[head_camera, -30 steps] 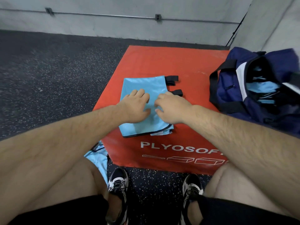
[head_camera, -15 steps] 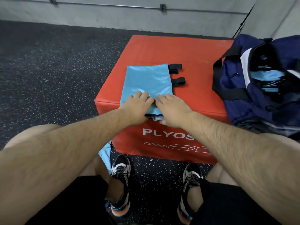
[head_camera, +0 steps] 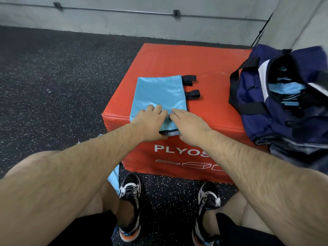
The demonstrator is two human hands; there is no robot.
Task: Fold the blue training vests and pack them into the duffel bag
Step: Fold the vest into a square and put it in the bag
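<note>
Seen from the wearer's head, looking down: bare knees and black shorts fill the bottom of the view, with two black-and-white trainers [head_camera: 130, 192] planted on the speckled dark floor [head_camera: 53, 77] just in front of a red foam plyo box [head_camera: 142, 157]. A loose light-blue vest [head_camera: 113, 176] lies on the floor at the box's near left corner, mostly hidden behind the left leg. Both forearms reach onto the box's near edge. The left hand [head_camera: 150, 121] and right hand [head_camera: 188, 125] lie side by side, fingers straight and close together, flat on the near end of a folded blue vest [head_camera: 159, 91]. Whether the thumbs tuck under its hem cannot be told. The vest rests on the left half of the box top, its near end overhanging the front edge slightly. Two black straps [head_camera: 190, 79] stick out from its far right side. On the box's right side sits a navy duffel bag [head_camera: 252, 103], unzipped, with more blue vests [head_camera: 287, 88] inside. Beyond the box runs a grey wall [head_camera: 124, 22].
</note>
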